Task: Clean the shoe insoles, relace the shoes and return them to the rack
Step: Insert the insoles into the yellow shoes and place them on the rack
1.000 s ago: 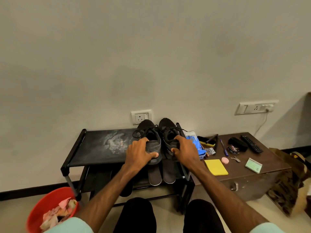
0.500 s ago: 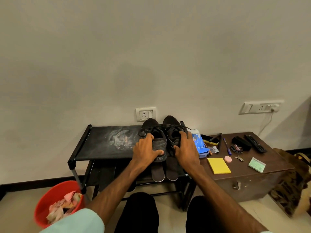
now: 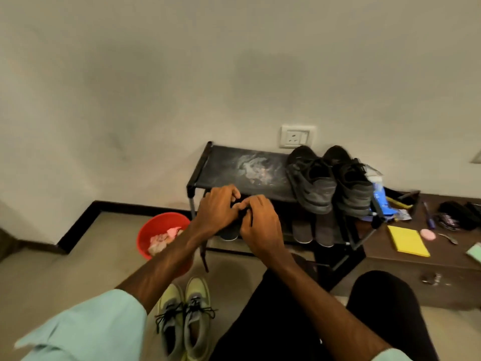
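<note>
The black metal-framed rack (image 3: pixel 234 165) stands against the wall, its fabric top shelf matte and smeared with a pale, chalky stain. To its right is a brown wooden tabletop (image 3: pixel 416 261), smooth and slightly glossy, and to its left a round red plastic bucket (image 3: pixel 166 222) holding crumpled rags. A pair of black shoes (image 3: pixel 312 183), soft knit-looking uppers with grey heels, sits at the right end of the top shelf, so that pair appears to be back in place. A second pair, pale green and grey sneakers (image 3: pixel 187 321) with dark laces threaded, is on the floor near the person's knees and by this showing has yet to go back to the rack. The left hand (image 3: pixel 218 207) and right hand (image 3: pixel 260 225) are pressed close together at the rack's front edge, fingers curled round a dark item (image 3: pixel 244 208) (too hidden to name for certain). Two flat grey insoles (image 3: pixel 302 230), rounded at the toe, lie side by side on the lower shelf below the black pair, seemingly not yet refitted. A thin dark lace (image 3: pixel 203 256) hangs limp beneath the hands, which suggests relacing is under way.
</note>
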